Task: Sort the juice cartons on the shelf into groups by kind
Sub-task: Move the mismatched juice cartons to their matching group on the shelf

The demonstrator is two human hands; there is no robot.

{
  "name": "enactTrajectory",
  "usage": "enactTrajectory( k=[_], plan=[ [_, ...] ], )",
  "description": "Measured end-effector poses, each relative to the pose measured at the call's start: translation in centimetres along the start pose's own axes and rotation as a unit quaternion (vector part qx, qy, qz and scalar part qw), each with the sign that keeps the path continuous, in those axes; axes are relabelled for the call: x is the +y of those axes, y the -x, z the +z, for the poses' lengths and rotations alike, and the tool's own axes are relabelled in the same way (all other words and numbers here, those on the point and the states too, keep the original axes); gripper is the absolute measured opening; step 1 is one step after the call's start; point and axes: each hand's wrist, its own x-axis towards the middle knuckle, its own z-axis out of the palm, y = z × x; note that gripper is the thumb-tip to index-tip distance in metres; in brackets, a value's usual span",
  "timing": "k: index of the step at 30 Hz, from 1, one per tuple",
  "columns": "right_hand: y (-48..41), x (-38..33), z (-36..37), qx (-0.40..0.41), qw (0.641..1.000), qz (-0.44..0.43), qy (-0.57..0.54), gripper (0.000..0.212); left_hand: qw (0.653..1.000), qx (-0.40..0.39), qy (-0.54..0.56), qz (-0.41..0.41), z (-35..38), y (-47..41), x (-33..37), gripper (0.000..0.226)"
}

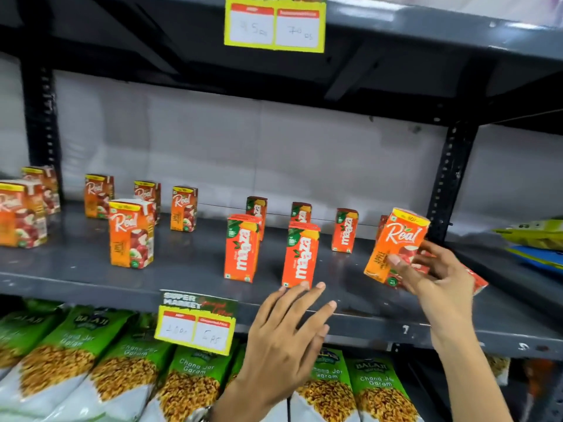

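Observation:
On the grey shelf (91, 269), several orange Real apple cartons (131, 233) stand at the left and several red Maaza cartons (242, 248) stand in the middle and right. My right hand (432, 275) grips a tilted Real apple carton (399, 239) at the right end, lifted off the shelf. A red carton (476, 281) shows partly behind that hand. My left hand (286, 333) hovers with fingers spread just in front of a front-row Maaza carton (300, 254), holding nothing.
Green Chana Jor Garam snack bags (76, 354) fill the shelf below. A yellow price tag (196, 321) hangs on the shelf's front edge, another price tag (275, 24) above. Green and blue packets (536, 242) lie on the neighbouring shelf beyond the black upright (451, 178).

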Motion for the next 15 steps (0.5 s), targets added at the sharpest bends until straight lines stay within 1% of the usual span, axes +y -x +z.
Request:
enactTrajectory(
  k=[2,3,6,7,9,10,12,15],
  plan=[
    [0.9,-2.0,1.1,-0.012,0.999,-0.042,-0.004,0.055,1.0,0.019,-0.006,-0.004,-1.9,0.0,-1.3,0.032],
    [1.5,-3.0,1.6,-0.02,0.998,-0.057,-0.008,0.054,0.999,0.03,-0.006,-0.012,-2.9,0.1,-2.0,0.031],
    [3.8,-6.2,4.4,-0.052,0.993,-0.1,-0.038,0.042,0.996,0.063,-0.009,-0.063,-6.6,1.0,-5.1,0.029],
    [4.6,-7.3,5.4,-0.06,0.991,-0.106,-0.052,0.042,0.994,0.075,-0.015,-0.081,-7.9,1.3,-6.1,0.029],
    [6.3,-9.2,8.2,-0.091,0.986,-0.112,-0.088,0.054,0.988,0.092,-0.041,-0.113,-10.5,2.3,-8.5,0.029],
    [7.1,-9.9,10.0,-0.101,0.982,-0.113,-0.109,0.055,0.985,0.099,-0.057,-0.126,-11.9,3.0,-10.0,0.029],
    [8.2,-10.9,13.5,-0.124,0.974,-0.114,-0.155,0.044,0.977,0.114,-0.077,-0.16,-14.1,4.3,-12.8,0.031],
    [10.5,-12.1,20.3,-0.169,0.961,-0.104,-0.193,0.042,0.953,0.153,-0.07,-0.25,-17.5,6.4,-17.3,0.036]
  ],
)
